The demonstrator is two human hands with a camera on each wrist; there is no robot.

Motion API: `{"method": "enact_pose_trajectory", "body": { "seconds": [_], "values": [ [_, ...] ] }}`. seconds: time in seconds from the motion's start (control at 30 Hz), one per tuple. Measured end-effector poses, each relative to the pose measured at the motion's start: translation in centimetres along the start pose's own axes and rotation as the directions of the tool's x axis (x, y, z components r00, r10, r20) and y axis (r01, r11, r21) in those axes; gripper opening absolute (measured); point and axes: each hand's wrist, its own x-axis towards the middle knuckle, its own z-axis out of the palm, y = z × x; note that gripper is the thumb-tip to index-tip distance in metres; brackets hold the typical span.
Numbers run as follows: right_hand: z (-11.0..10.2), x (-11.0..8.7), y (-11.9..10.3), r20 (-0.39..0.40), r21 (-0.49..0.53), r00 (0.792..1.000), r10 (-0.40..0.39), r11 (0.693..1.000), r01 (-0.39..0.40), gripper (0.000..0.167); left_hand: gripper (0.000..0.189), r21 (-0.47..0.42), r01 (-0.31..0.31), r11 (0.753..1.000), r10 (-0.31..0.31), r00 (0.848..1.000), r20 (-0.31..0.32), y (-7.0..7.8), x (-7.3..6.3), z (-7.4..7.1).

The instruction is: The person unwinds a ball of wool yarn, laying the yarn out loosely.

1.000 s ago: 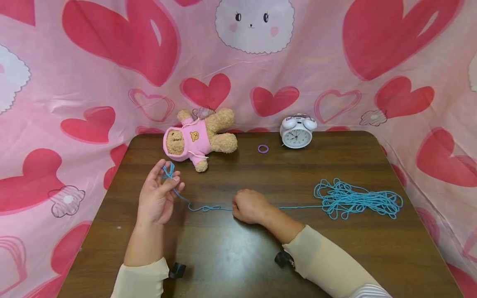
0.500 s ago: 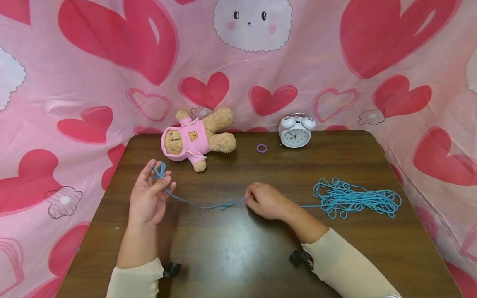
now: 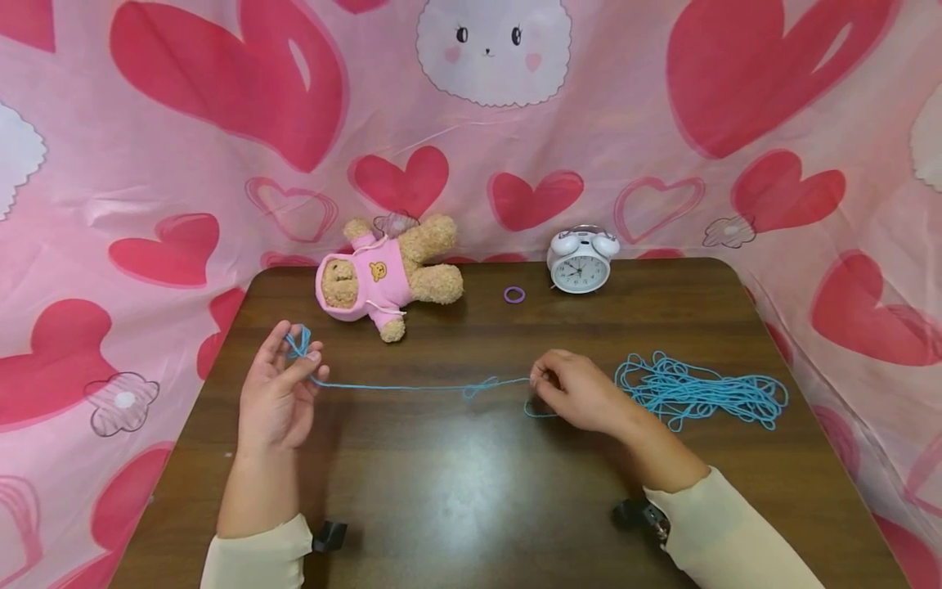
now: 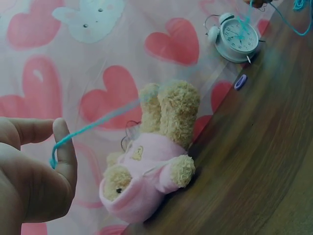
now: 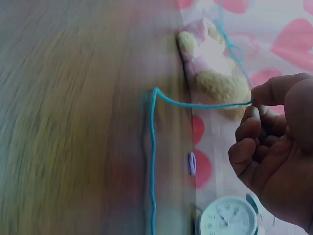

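A blue string [image 3: 412, 387] runs taut across the dark wooden table [image 3: 471, 491] between my two hands. My left hand [image 3: 283, 384] is raised at the left with the string's end looped around its fingers [image 4: 63, 147]. My right hand [image 3: 570, 393] pinches the string [image 5: 195, 104] between thumb and forefinger near the table's middle. A small knot or loop [image 3: 482, 384] sits in the string just left of the right hand. The rest of the string lies in a loose tangled pile [image 3: 699, 393] to the right of that hand.
A teddy bear in a pink hoodie [image 3: 386, 278] lies at the back left. A white twin-bell alarm clock [image 3: 581, 262] stands at the back, a purple hair tie [image 3: 514, 294] beside it. Pink heart-patterned cloth [image 3: 147, 164] surrounds the table.
My right hand has slid right along the string toward the pile, and my left hand has drifted left. The string between them has been pulled straight and lifted.
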Motion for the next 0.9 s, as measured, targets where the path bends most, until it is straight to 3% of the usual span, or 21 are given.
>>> {"method": "enact_pose_trajectory", "body": {
  "seconds": [0.3, 0.5, 0.9],
  "values": [
    [-2.6, -2.6, 1.8, -0.039, 0.023, 0.999, 0.016, 1.0, -0.015, 0.007, 0.058, -0.028, -0.013, 1.0, 0.013, 1.0, 0.005, -0.1, 0.1, -0.4],
    [-4.6, -4.4, 2.7, -0.11, -0.032, 0.994, 0.026, 0.999, -0.03, 0.004, 0.058, -0.05, -0.017, 0.999, 0.018, 1.0, 0.007, -0.1, 0.1, -0.5],
    [-9.5, -8.4, 4.5, -0.281, -0.115, 0.956, 0.081, 0.986, -0.117, 0.011, 0.057, -0.042, -0.034, 0.999, 0.034, 0.999, 0.007, 0.2, 0.2, -1.4]
  ]
}}
